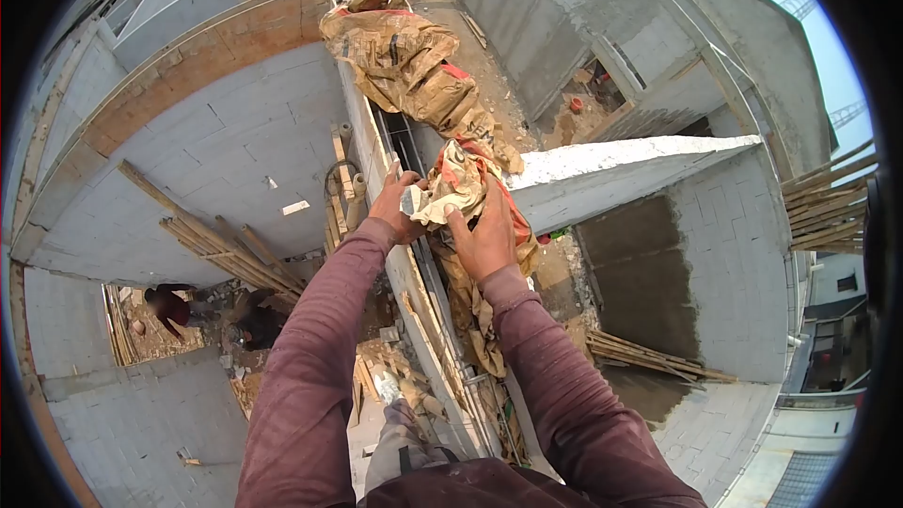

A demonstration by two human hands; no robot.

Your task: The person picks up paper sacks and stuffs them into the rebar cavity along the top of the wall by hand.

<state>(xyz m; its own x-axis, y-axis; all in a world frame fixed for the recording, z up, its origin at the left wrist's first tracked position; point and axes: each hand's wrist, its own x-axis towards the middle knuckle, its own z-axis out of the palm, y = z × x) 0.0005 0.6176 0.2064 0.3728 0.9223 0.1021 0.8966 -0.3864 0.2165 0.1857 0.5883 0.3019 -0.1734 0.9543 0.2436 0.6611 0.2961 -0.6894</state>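
Both hands are in the middle of the view, on a crumpled brown paper sack (404, 61) with red patches and dark lettering. It is draped along the top of a narrow wall, partly twisted, and hangs down below my wrists. My left hand (396, 204) is closed around the left side of a pale, bunched piece of the sack (453, 196). On the right side, my right hand (486, 233) grips the same bunch, its thumb pressed against the front. Below the hands, the wall top shows a narrow slot with metal bars (406, 146) and wooden boards (400, 268).
Grey block walls (254, 132) surround rooms far below on both sides. A white-topped wall (640, 152) branches off right. Bamboo poles (230, 249) lean at left; more poles (649, 355) lie lower right. Two people (171, 309) are down at lower left.
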